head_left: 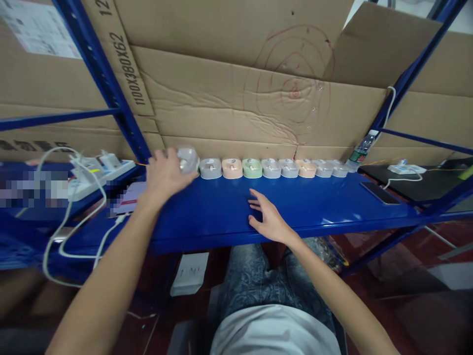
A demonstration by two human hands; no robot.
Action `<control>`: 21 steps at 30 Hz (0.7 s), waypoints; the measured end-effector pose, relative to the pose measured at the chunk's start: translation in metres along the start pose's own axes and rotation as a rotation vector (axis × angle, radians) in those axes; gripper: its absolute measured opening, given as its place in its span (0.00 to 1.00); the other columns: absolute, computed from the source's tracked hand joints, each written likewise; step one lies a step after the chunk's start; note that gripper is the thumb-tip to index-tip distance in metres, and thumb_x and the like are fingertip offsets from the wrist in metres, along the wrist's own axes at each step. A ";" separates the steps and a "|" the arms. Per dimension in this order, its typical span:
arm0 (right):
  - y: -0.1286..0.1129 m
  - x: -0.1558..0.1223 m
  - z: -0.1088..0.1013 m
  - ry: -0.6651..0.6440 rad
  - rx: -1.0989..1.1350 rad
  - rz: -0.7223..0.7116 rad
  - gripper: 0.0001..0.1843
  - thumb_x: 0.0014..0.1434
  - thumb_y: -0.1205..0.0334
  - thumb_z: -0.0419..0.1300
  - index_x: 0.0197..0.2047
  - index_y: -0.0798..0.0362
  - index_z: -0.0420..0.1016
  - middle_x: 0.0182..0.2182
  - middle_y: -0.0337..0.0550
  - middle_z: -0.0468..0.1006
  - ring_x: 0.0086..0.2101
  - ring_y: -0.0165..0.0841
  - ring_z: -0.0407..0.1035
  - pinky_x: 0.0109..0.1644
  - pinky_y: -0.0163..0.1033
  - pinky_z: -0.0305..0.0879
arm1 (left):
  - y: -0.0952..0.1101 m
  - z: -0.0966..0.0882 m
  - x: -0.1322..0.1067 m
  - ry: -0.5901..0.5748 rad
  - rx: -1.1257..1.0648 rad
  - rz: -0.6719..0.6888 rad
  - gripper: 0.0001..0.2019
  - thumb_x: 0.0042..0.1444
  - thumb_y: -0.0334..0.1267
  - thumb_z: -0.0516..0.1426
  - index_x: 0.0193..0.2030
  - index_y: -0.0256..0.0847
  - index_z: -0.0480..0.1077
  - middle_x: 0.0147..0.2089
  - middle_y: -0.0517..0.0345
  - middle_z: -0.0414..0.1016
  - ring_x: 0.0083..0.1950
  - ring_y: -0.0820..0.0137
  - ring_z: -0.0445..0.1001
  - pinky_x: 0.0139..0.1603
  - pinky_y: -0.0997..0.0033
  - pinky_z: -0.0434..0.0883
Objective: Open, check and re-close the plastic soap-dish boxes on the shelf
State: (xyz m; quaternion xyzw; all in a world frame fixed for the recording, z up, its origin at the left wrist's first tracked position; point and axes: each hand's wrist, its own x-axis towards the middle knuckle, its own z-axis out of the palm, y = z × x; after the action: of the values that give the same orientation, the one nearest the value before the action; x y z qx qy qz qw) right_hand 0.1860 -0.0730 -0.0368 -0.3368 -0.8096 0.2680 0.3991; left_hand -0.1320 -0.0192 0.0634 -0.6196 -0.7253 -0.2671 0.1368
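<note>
My left hand is wrapped round a small rounded container with a clear top at the left end of a row, and the container looks tilted. Beside it along the cardboard stand several similar containers: a grey one, a peach one, a green one, another peach one and more pale grey ones. Over the blue shelf, in front of the row, my right hand is open with its fingers apart and nothing in them.
A water bottle leans at the row's right end. Phones lie on the shelf, a dark one at right and one with a lit screen at left. White cables loop near a power strip. Blue posts flank the cardboard back.
</note>
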 end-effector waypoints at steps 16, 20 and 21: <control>-0.013 -0.003 0.000 -0.038 -0.177 -0.036 0.36 0.68 0.66 0.58 0.76 0.49 0.57 0.68 0.56 0.67 0.65 0.47 0.69 0.70 0.59 0.69 | -0.081 0.067 0.086 -0.061 -0.063 -0.343 0.49 0.63 0.58 0.61 0.72 0.15 0.50 0.78 0.17 0.41 0.74 0.27 0.49 0.67 0.27 0.52; -0.017 -0.003 0.000 -0.040 -0.209 -0.048 0.33 0.68 0.66 0.58 0.75 0.49 0.60 0.67 0.55 0.69 0.64 0.46 0.70 0.69 0.58 0.70 | -0.096 0.074 0.091 -0.142 0.086 -0.184 0.41 0.69 0.58 0.52 0.71 0.18 0.53 0.76 0.20 0.49 0.73 0.26 0.50 0.63 0.25 0.57; -0.018 -0.003 0.000 -0.042 -0.216 -0.051 0.33 0.68 0.66 0.57 0.74 0.49 0.61 0.67 0.55 0.69 0.64 0.46 0.70 0.69 0.58 0.69 | -0.099 0.076 0.092 -0.172 0.108 -0.086 0.39 0.71 0.56 0.49 0.71 0.18 0.53 0.74 0.19 0.53 0.73 0.26 0.51 0.62 0.23 0.57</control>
State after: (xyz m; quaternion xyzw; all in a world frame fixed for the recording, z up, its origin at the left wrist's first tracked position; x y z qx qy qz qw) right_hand 0.1811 -0.0863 -0.0257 -0.3513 -0.8503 0.1757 0.3503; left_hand -0.2363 0.0900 0.0286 -0.6003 -0.7736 -0.1790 0.0955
